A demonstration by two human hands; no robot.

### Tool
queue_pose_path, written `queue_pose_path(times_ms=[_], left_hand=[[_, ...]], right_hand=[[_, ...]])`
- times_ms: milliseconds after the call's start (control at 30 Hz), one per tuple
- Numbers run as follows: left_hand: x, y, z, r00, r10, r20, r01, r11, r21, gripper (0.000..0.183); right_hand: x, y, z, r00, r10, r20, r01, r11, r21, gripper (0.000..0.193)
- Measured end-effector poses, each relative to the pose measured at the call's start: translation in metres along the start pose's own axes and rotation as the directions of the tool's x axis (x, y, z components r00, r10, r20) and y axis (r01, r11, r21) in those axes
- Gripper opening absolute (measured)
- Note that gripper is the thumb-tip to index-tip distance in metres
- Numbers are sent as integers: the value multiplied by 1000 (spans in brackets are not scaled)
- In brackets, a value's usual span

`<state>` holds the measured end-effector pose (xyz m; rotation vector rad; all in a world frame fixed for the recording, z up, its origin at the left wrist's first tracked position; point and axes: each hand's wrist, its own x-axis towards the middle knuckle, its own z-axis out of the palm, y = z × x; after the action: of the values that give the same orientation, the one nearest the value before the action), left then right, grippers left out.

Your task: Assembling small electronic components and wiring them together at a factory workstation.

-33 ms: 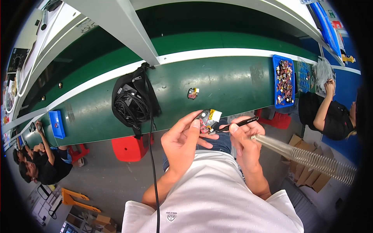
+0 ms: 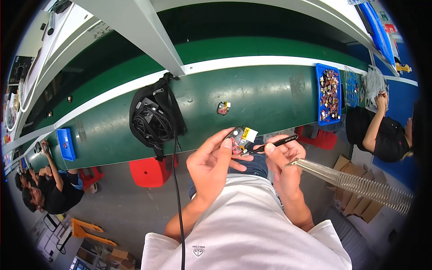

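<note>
A small black case [image 2: 239, 141] with red wires [image 2: 235, 148] and a yellow-taped piece [image 2: 245, 133] is being held in front of the body by the left hand [image 2: 208, 165], near the front edge of the desk [image 2: 198, 96]; that hand's grip is being clamped on the case's left side. Black tweezers [image 2: 282, 141] are being pinched in the right hand's [image 2: 283, 167] grip, their tips being pointed at the case's lower right corner — whether the prongs are meeting or parted cannot be told. For good work, as judged here, the case is needing to be braced firmly, the wires are calling for a light touch, and the taped piece is best being spared from the sharp tips. On the left, a black cable [image 2: 177, 193] is being draped across the left forearm [image 2: 195, 209], while a metal coil [image 2: 360, 179] is being stretched away from the right hand, so wide swings are risking a snag. More room is being offered over the desk, where a loose unit [image 2: 222, 108] is lying between the black bag [image 2: 137, 92] and the blue tray [image 2: 318, 96]; past the near edge, dropped parts are being risked to the floor [image 2: 135, 209].
</note>
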<state>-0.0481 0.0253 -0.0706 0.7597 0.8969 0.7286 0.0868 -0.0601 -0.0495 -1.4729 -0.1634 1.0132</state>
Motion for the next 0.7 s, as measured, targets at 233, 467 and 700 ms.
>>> queue_pose_path(times_ms=[233,467,700], left_hand=[[1,-8,2,987,160,-21,-158,983,93,26],[2,-8,3,950,312,-16,-291,901,321,24],[5,-16,-2,869,488,80,-456,730,509,26]], right_hand=[[5,3,-11,999,29,-34,-32,995,-98,14],[1,-18,-2,958,-275,75,285,935,-213,12],[11,-15,-7,940,-270,207,330,872,-362,16]])
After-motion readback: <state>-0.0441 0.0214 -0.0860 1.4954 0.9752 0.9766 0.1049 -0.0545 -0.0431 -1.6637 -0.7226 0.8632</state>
